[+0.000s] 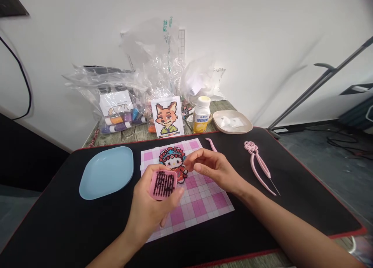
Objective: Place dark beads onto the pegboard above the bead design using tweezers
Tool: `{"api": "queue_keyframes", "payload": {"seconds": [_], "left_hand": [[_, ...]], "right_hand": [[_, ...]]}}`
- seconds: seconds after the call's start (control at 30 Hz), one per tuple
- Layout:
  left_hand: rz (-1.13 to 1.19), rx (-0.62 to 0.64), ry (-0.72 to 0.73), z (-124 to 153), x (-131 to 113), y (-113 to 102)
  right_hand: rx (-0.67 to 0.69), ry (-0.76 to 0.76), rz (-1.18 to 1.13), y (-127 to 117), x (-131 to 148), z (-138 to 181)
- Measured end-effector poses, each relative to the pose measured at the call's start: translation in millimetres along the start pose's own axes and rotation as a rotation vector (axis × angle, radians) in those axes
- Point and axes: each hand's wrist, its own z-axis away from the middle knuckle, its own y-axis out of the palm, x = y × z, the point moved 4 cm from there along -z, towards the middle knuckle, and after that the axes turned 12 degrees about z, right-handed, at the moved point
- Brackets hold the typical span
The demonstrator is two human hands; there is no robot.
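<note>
My left hand point(145, 205) is wrapped round a small pink bead tray point(150, 191), with dark beads in rows inside it. Just right of it, my right hand point(210, 165) hovers with its fingers loosely bent and the thumb apart, and nothing shows between them. Under both hands lies a pink-and-white checked pegboard point(201, 207). On its upper part stands a bead figure point(171, 159) with a red and blue headdress, partly covered by my hands. Behind my right hand, pink tweezers point(211, 144) show only in part.
A blue tray point(106, 172) lies at left on the black mat point(110, 229). Pink tweezers with a flower-shaped end point(256, 163) and a thin needle-like tool point(274, 185) are at right. Behind stand a fox picture card point(167, 118), a bottle point(201, 114), a cream dish point(247, 126) and plastic bags point(116, 79).
</note>
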Motion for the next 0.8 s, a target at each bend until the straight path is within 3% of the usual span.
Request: {"api": "queue_keyframes", "payload": {"seconds": [0.4,0.53,0.8], "left_hand": [[0.027,-0.049,0.044,-1.1,-2.4,-3.6],[0.068,0.016,0.016,-1.3,-1.1,-1.9],[0.097,-0.016,0.040,-2.1,-1.5,-4.7]], "right_hand": [[-0.002,0.031,0.004,1.1,-4.1,1.1],[-0.002,0.025,-0.009,1.7,-3.6,1.4],[-0.012,0.027,-0.002,2.2,-3.3,1.5]]}}
